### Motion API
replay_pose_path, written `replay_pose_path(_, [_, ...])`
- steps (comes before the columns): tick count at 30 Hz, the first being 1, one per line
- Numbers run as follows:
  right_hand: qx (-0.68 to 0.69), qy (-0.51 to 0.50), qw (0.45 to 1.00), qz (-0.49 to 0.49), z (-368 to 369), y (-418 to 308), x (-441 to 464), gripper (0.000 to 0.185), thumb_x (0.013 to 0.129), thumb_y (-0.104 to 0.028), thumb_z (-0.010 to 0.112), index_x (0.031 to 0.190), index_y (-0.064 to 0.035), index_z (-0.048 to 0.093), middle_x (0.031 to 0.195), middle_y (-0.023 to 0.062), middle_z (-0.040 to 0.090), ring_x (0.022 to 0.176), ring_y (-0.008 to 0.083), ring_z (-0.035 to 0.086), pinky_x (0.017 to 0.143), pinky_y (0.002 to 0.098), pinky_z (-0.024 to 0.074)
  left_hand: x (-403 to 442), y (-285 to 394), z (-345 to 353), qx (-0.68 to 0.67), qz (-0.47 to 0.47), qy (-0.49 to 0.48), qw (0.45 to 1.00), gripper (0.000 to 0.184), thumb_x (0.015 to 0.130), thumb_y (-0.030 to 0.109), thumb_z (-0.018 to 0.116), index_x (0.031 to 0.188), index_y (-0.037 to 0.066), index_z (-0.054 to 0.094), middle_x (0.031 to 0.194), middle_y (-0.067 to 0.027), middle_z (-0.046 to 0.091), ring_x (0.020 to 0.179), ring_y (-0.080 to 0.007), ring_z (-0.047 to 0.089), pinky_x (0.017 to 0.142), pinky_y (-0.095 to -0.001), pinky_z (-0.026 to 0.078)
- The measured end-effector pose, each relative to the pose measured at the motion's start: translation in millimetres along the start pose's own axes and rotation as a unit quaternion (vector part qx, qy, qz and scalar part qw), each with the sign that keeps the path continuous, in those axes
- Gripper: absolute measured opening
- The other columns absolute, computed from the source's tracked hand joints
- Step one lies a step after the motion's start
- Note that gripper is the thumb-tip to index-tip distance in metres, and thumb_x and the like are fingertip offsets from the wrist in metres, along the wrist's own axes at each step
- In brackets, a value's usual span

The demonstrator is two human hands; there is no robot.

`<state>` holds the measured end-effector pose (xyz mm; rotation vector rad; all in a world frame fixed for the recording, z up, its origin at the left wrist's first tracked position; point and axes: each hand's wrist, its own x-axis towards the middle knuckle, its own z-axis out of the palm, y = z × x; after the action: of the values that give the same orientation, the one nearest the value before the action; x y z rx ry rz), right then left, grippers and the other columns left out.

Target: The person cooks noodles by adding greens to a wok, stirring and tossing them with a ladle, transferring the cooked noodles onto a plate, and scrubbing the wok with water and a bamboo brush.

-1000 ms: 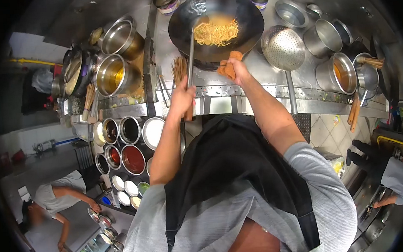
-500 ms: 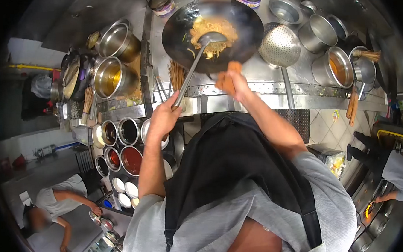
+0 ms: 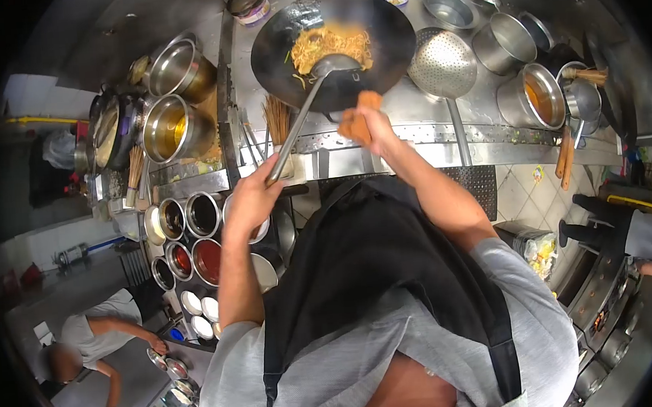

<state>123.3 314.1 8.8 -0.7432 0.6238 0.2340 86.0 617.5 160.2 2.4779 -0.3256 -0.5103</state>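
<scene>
In the head view, my left hand [image 3: 251, 202] is wrapped round the handle of a long steel ladle [image 3: 302, 123]. The ladle's bowl rests against noodles [image 3: 331, 50] inside a large black wok [image 3: 384, 51]. Folded orange-brown cloth [image 3: 355, 127] is bunched in my right hand [image 3: 378, 134], at the wok's near rim. A wok handle under the cloth is mostly hidden. Blurred haze covers the wok's far side.
A perforated strainer [image 3: 448, 69] lies right of the wok, near steel pots [image 3: 506, 39]. A bamboo brush [image 3: 277, 117] stands to the left, with oil pots [image 3: 168, 131] beyond. Sauce containers [image 3: 204, 214] sit at my left. Two other people work behind, at left and right.
The ladle's bowl now sits at the noodles' near edge rather than over them, and the noodles lie more gathered. Both hands keep their holds. The whole view has shifted slightly.
</scene>
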Motion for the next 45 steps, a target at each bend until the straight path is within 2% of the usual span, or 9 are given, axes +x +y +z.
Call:
replay_pose_path(2, [0.004,-0.022,0.999,-0.04,-22.0,29.8,-43.5,0.032,0.095,-0.016,0.053,0.122,0.0012,0.058,0.111,0.0162,0.069,0.091,0.0346,0.072,0.076,0.0475,0.0616,8.6,-5.5,25.2,0.004,0.064,0.08,0.995,0.057,0.093,0.012,0.072,0.148,0.01,0.056,0.068,-0.0037,0.051,0.062,-0.0121,0.052,0.061,-0.0315,0.048])
replay_pose_path(5, [-0.023,-0.042,0.997,-0.054,-51.8,48.2,-46.2,0.034,0.094,-0.014,0.054,0.123,0.0031,0.057,0.109,0.0182,0.067,0.095,0.0345,0.071,0.081,0.0511,0.0617,-7.4,2.9,19.4,-0.046,0.056,0.077,0.994,0.058,0.093,0.012,0.073,0.149,0.01,0.056,0.069,-0.0032,0.052,0.062,-0.0121,0.051,0.062,-0.0319,0.049])
replay_pose_path(8, [0.03,-0.004,0.999,-0.012,-9.8,1.2,-51.3,0.031,0.092,-0.014,0.057,0.118,0.0021,0.058,0.103,0.0163,0.068,0.087,0.0317,0.071,0.073,0.0458,0.0626,-21.5,30.4,-20.0,-0.049,-0.106,-0.041,0.992,0.06,0.091,0.015,0.074,0.148,0.014,0.056,0.096,-0.0248,0.071,0.093,-0.0387,0.072,0.087,-0.0415,0.054])
replay_pose_path(13, [-0.024,0.032,0.999,0.002,8.6,-37.8,25.8,0.03,0.093,-0.022,0.058,0.113,-0.0007,0.063,0.102,0.0135,0.071,0.085,0.0309,0.072,0.064,0.0392,0.0588,-0.6,14.2,-27.8,-0.028,-0.053,-0.043,0.997,0.06,0.092,0.016,0.072,0.15,0.011,0.054,0.079,-0.0178,0.066,0.066,-0.0278,0.063,0.074,-0.038,0.054])
replay_pose_path(22, [-0.056,-0.001,0.998,0.023,-11.6,-33.9,81.2,0.029,0.092,-0.021,0.06,0.116,-0.0046,0.063,0.103,0.0114,0.072,0.085,0.0288,0.074,0.057,0.0404,0.0554,132.1,13.6,1.8,-0.136,-0.001,0.027,0.99,0.064,0.093,0.012,0.068,0.153,0.0,0.048,0.075,-0.002,0.062,0.055,-0.0088,0.053,0.053,-0.0293,0.045])
replay_pose_path(27, [-0.041,-0.002,0.999,0.01,-17.9,-23.0,99.8,0.035,0.093,-0.025,0.057,0.119,-0.0021,0.063,0.105,0.0133,0.071,0.087,0.0291,0.074,0.063,0.0357,0.0594,225.8,-11.0,71.0,-0.113,0.047,0.075,0.99,0.067,0.093,0.014,0.069,0.155,0.008,0.047,0.075,-0.0034,0.063,0.053,-0.0118,0.052,0.054,-0.0319,0.048])
replay_pose_path(31, [-0.072,-0.004,0.997,0.028,-18.4,-29.3,94.9,0.034,0.093,-0.024,0.057,0.119,-0.0019,0.063,0.105,0.0129,0.071,0.093,0.0303,0.074,0.072,0.0404,0.0627,195.4,-18.9,60.7,-0.065,0.043,-0.005,0.997,0.066,0.09,0.024,0.069,0.153,0.019,0.052,0.104,-0.0223,0.074,0.093,-0.0403,0.072,0.086,-0.0475,0.056])
replay_pose_path(40, [-0.082,0.016,0.995,0.059,-7.5,-43.2,69.3,0.028,0.096,-0.022,0.055,0.116,-0.0053,0.062,0.106,0.0127,0.072,0.092,0.0297,0.075,0.059,0.0398,0.0557,57.9,-24.7,-38.3,0.209,0.131,0.047,0.968,0.064,0.086,0.015,0.067,0.149,0.024,0.057,0.102,-0.0204,0.074,0.09,-0.0413,0.07,0.082,-0.0504,0.056])
replay_pose_path(45, [-0.042,0.043,0.996,0.06,30.3,-42.9,28.6,0.022,0.095,-0.021,0.054,0.111,-0.0077,0.061,0.102,0.0093,0.071,0.088,0.0279,0.074,0.055,0.0389,0.0489,-18.2,8.9,-77.9,-0.118,-0.114,-0.144,0.976,0.062,0.093,0.015,0.067,0.153,0.013,0.051,0.08,-0.014,0.069,0.06,-0.0235,0.064,0.063,-0.0396,0.053])
